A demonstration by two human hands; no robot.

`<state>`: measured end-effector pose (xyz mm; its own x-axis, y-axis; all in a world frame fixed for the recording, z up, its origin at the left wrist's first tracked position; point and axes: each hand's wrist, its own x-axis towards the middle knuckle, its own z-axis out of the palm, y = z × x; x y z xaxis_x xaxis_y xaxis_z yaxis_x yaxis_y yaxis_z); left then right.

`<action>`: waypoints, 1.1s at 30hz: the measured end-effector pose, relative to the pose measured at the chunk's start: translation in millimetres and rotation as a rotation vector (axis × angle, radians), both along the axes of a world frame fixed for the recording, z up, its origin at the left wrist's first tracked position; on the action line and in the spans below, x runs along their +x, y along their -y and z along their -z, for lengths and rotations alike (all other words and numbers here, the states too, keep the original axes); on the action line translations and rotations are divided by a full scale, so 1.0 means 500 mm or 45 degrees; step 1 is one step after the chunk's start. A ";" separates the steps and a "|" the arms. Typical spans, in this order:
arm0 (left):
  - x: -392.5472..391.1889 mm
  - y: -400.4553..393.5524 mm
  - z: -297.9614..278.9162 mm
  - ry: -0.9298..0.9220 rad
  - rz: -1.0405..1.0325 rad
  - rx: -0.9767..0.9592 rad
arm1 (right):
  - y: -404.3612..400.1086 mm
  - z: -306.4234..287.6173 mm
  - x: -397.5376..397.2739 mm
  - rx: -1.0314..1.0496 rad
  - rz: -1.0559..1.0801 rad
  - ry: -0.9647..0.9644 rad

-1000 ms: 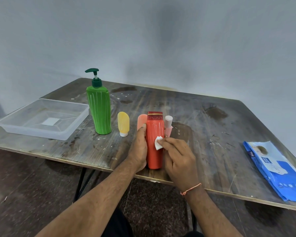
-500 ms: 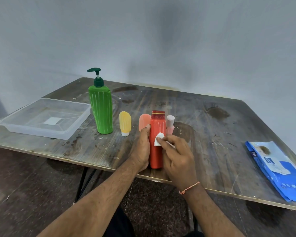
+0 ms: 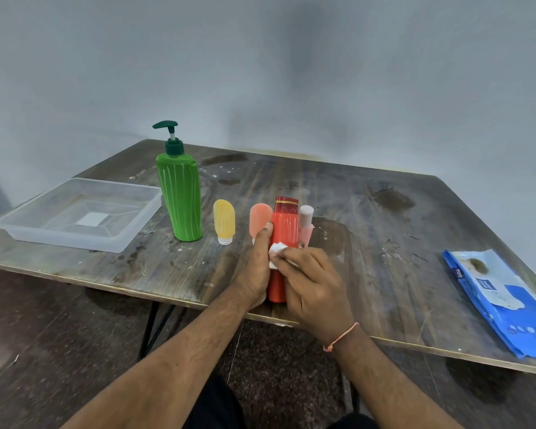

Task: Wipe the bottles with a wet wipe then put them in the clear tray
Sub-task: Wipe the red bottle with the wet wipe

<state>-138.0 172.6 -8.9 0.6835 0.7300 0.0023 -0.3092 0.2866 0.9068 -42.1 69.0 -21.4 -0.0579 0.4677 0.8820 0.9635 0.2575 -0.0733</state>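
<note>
Left hand (image 3: 256, 270): grip curled round the red bottle (image 3: 283, 239), holding it upright near the counter's front edge.
Right hand (image 3: 311, 286): grip pinches a white wipe (image 3: 276, 253) against the bottle's front; a thin cord circles the wrist.
Red bottle: tall, pale streaks, gold band under the cap.
Writing: blue wipe pack (image 3: 502, 301) at the right reads "mee"; smaller print too small to read.
Counter (image 3: 384, 243): dark worn wood, stained, speckled with pale spots.
Behind the bottle: peach tube (image 3: 259, 219) and pink bottle (image 3: 306, 224), just beside it; yellow tube (image 3: 224, 221) and green pump bottle (image 3: 180, 196) further left.
Tray (image 3: 78, 213): clear, far left.
Room: plain grey wall, dark floor.
</note>
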 end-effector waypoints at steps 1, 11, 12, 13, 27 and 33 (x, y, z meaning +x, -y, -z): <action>-0.002 -0.001 -0.001 0.002 0.011 -0.021 | 0.002 0.001 0.002 -0.017 -0.026 0.028; -0.006 0.010 -0.014 0.032 -0.030 0.014 | -0.016 -0.006 0.007 -0.001 0.060 -0.014; -0.008 0.011 -0.016 0.045 -0.031 0.005 | -0.014 -0.006 0.011 -0.014 0.044 0.065; -0.009 0.010 -0.016 0.049 -0.035 -0.014 | -0.012 -0.007 0.017 -0.022 0.032 0.144; 0.000 -0.012 -0.010 0.067 -0.076 -0.131 | -0.004 -0.012 0.045 -0.125 0.060 0.087; -0.003 -0.006 -0.012 0.041 -0.089 -0.106 | -0.004 -0.014 0.040 -0.084 0.094 -0.042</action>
